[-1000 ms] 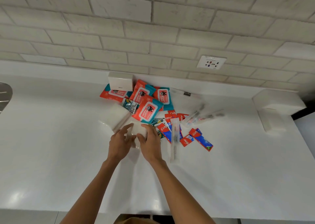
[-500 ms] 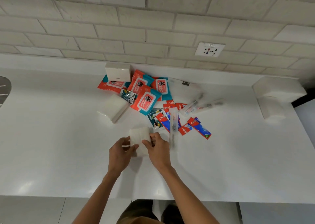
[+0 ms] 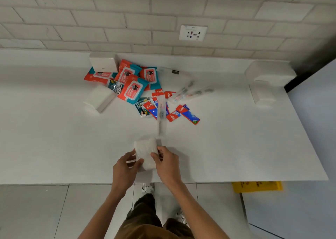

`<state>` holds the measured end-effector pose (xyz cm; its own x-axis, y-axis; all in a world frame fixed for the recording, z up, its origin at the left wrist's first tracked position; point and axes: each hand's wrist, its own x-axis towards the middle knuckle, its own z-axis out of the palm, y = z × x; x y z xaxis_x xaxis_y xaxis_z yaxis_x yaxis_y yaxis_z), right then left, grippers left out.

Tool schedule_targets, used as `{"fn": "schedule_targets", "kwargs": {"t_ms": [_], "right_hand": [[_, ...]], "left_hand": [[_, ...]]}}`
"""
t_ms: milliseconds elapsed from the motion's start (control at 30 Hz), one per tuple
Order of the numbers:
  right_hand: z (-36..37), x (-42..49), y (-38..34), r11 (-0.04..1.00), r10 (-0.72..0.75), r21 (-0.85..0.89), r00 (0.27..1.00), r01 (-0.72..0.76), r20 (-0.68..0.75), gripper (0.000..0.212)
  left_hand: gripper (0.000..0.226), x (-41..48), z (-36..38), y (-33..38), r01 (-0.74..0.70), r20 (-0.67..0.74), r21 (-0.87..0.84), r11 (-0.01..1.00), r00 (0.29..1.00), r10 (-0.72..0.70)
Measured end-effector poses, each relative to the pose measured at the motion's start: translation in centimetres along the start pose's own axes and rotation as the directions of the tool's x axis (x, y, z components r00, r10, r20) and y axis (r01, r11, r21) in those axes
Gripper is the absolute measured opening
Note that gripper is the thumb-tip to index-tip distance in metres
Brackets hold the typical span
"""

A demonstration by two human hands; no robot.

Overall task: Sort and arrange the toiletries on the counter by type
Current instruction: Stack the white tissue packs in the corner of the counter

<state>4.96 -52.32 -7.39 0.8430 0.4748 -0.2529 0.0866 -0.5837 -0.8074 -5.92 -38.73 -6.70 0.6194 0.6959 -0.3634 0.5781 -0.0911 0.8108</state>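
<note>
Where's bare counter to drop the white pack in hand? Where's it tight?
Bare: the counter left of the left hand, in front of the loose tissue pack; also right of the right hand, between the toothpaste sachets and the white box. Crowded: the back-centre pile around the wipes packs.

The worktop point(image 3: 54, 138) is white, smooth and faintly glossy. Behind it the wall point(image 3: 109, 20) is rough, matt brick. The tissue pack point(image 3: 145, 153) is wrapped in clear, crinkly plastic film. The wipes packs point(image 3: 133, 90) are shiny soft plastic, the toothpaste sachets point(image 3: 188, 114) are glossy too, and the toothbrush point(image 3: 161, 111) lies in a clear plastic sleeve. The floor point(image 3: 36, 211) is smooth tile
</note>
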Motion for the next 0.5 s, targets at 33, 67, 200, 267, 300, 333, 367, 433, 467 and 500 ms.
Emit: {"fn": "schedule_targets", "kwargs": {"t_ms": [33,67,200,267,300,333,367,433,467,500], "right_hand": [[-0.8,-0.7,0.5,1.0,0.004,0.004,1.0,-0.004,-0.01,0.027],[-1.6,-1.4,1.1,1.0,0.007,0.007,1.0,-0.007,-0.025,0.028],[-5.3,-3.7,4.5,1.0,0.015,0.013,0.995,-0.014,-0.101,0.03],[-7.6,-4.5,6.7,0.999,0.019,0.039,0.989,-0.014,-0.144,0.029],[-8.5,-4.8,7.5,0.999,0.024,0.052,0.987,-0.016,-0.161,0.029],[-9.3,-5.0,8.1,0.998,0.029,0.061,0.984,-0.019,-0.177,0.03],[-10.2,-5.3,8.8,0.998,0.03,0.067,0.978,-0.017,-0.205,0.031],[-11.9,-5.9,10.2,0.998,0.014,0.058,0.961,0.003,-0.278,0.036],[-12.6,-6.0,11.0,0.999,-0.005,0.044,0.95,0.02,-0.312,0.039],[-13.2,-6.1,11.8,0.999,-0.036,0.021,0.939,0.045,-0.342,0.039]], "left_hand": [[0.054,-0.7,0.8,0.2,-0.009,0.005,0.005,1.0,1.0,0.009],[0.054,-1.4,1.7,0.4,-0.02,0.014,0.007,1.0,1.0,0.02],[0.055,-4.1,6.0,1.7,-0.054,0.067,-0.009,0.999,0.996,0.054],[0.056,-5.5,8.6,2.5,-0.091,0.091,0.002,0.996,0.992,0.09],[0.057,-5.9,9.6,2.9,-0.109,0.1,0.008,0.994,0.989,0.108],[0.056,-6.1,10.5,3.3,-0.125,0.108,0.016,0.992,0.987,0.123],[0.055,-6.6,11.5,3.9,-0.147,0.119,0.028,0.989,0.983,0.142],[0.053,-7.3,13.7,5.2,-0.186,0.145,0.052,0.981,0.974,0.177],[0.053,-7.5,14.8,5.9,-0.196,0.16,0.062,0.979,0.97,0.185],[0.053,-7.6,15.7,6.5,-0.201,0.175,0.068,0.977,0.967,0.186]]}}
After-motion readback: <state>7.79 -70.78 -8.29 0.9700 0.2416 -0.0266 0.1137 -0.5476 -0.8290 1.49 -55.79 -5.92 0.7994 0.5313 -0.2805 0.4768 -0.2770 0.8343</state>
